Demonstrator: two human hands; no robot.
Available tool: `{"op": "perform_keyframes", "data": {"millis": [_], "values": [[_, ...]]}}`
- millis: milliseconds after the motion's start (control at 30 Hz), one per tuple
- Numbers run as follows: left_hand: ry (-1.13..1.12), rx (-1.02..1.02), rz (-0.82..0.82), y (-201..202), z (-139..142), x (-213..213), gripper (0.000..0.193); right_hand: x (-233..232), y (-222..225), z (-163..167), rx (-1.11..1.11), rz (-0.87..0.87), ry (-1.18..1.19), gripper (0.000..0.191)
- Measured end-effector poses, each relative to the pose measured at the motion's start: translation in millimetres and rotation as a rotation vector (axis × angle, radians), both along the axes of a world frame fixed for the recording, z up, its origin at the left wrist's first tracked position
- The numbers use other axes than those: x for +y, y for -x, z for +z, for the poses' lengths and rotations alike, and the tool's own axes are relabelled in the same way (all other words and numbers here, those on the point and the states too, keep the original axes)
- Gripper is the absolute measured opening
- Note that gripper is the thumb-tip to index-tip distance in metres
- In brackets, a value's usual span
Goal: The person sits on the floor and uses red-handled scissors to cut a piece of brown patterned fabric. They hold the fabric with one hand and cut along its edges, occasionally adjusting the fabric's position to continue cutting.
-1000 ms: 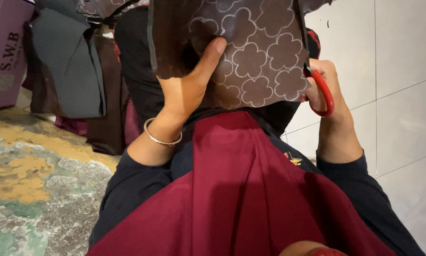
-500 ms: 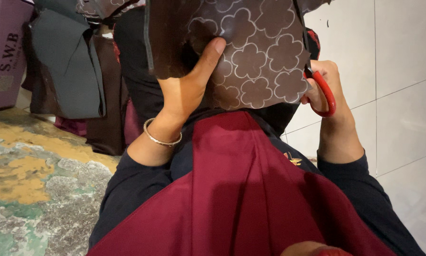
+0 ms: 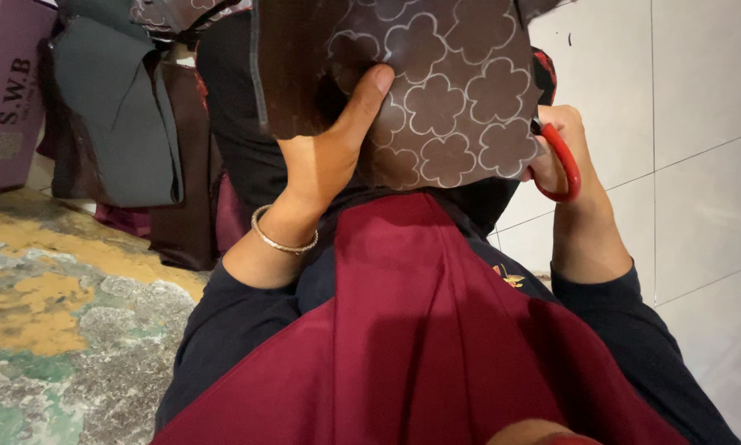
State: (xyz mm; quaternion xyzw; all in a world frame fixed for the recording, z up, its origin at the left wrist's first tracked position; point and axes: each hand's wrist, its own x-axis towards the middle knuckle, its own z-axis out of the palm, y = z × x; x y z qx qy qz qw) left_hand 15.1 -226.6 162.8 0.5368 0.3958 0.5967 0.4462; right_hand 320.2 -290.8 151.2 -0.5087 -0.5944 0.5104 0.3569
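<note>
Our left hand (image 3: 325,156) pinches the brown patterned sheet (image 3: 436,91), thumb pressed on its face, holding it up before our chest. Our right hand (image 3: 564,156) grips red-handled scissors (image 3: 558,161) at the sheet's right edge; the blades are hidden, probably behind it. If the sheet flexes, the cut could stray toward our thumb.
</note>
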Motion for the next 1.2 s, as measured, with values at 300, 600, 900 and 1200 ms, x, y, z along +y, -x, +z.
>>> {"op": "perform_keyframes", "data": {"millis": [300,600,900,1200], "values": [[0.026,0.002,-0.01,-1.0,15.3,-0.7,0.041,-2.1,-19.6,-22.4,-0.216,-0.01,-0.046,0.03],[0.027,-0.04,-0.001,-8.2,10.7,-6.9,0.025,-1.1,-14.3,-36.4,-0.104,0.006,-0.186,0.026],[0.061,-0.019,-0.032,-9.0,14.7,-9.0,0.018,2.9,-5.7,-40.9,-0.286,-0.084,-0.12,0.039],[0.115,-0.055,-0.049,-2.6,14.6,-5.4,0.024,6.1,-1.8,-13.4,-0.109,0.053,-0.11,0.071]]}}
